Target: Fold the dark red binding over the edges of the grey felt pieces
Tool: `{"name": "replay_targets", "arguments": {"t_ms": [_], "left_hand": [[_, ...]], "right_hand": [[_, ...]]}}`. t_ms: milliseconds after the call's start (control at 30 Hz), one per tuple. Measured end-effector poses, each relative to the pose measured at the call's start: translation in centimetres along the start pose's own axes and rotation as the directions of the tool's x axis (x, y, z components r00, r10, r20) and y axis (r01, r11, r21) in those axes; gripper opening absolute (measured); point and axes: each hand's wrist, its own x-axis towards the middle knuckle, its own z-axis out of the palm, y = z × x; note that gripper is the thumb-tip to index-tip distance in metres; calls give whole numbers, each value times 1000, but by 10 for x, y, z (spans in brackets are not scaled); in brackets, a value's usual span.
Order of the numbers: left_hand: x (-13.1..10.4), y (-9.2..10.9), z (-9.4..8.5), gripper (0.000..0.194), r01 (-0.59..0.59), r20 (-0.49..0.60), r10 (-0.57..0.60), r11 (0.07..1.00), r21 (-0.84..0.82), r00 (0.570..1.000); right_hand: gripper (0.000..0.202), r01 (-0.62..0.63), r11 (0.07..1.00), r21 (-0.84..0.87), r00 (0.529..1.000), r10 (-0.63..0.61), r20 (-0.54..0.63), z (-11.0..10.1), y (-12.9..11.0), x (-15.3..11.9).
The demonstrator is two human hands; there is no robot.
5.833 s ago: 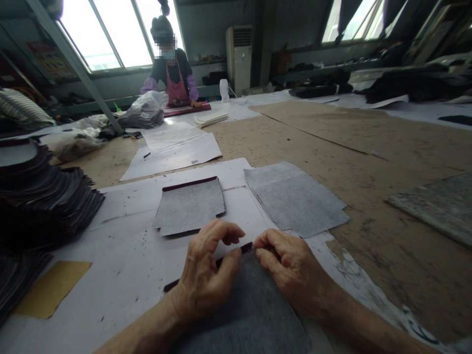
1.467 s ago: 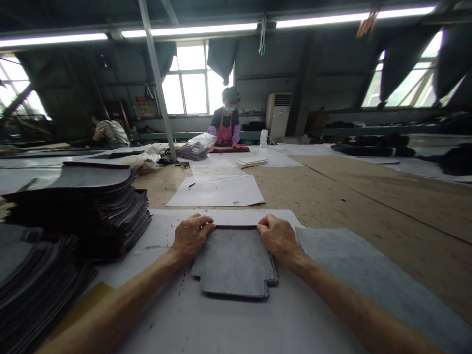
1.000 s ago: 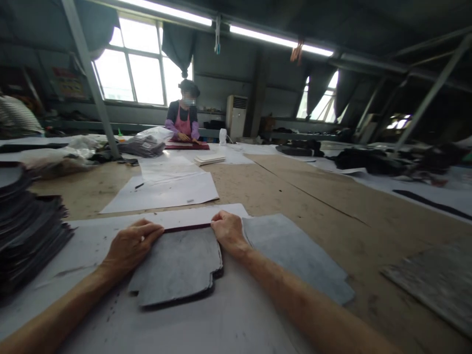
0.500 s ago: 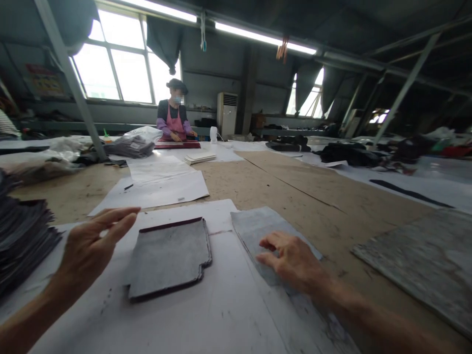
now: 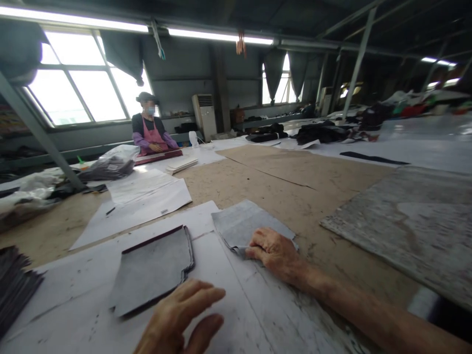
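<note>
My right hand is closed on the near edge of a light grey fabric piece, which bunches up between thumb and fingers. The rest of that piece lies flat on the table. My left hand hovers in the near foreground with thumb and fingers apart, holding nothing. Just beyond it, a neat stack of grey cut pieces with a dark red far edge and a notched right corner rests on white paper.
At left stands a taller pile of dark cut pieces. A worn grey board lies at right. Farther back are white sheets, a plastic-wrapped bundle, dark cloth and a co-worker in a pink apron.
My right hand has closed on the light grey piece and its near edge has crumpled up. My left hand has moved right, from the stack's left side to its near side. The view has turned right.
</note>
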Motion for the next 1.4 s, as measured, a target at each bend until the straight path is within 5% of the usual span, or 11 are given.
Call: {"name": "replay_targets", "arguments": {"t_ms": [233, 333, 567, 867, 1000, 1167, 1400], "left_hand": [[52, -21, 52, 19, 162, 60, -163, 987, 20, 985], [55, -26, 62, 17, 189, 52, -190, 982, 32, 980], [50, -23, 63, 19, 211, 21, -212, 977, 27, 977], [55, -28, 62, 19, 276, -28, -276, 961, 26, 961], [52, -29, 65, 26, 249, -4, -250, 967, 50, 968], [51, -24, 65, 26, 216, 44, -223, 967, 134, 974], [53, -20, 63, 23, 207, 85, -229, 954, 216, 970]], "right_hand": [[15, 118, 993, 2, 993, -118, -8, -3, 5, -8], [37, 174, 985, -12, 985, -174, 2, -6, 4, -12], [5, 264, 961, -79, 964, -266, -10, 1, 10, -12], [7, 228, 964, -138, 972, -233, -27, 5, 3, -6], [27, 198, 971, -133, 979, -202, -19, 3, -2, -9], [10, 203, 971, -129, 979, -205, 0, 6, -5, -8], [31, -48, 999, 3, 992, 48, -113, 8, 5, 2]]}}
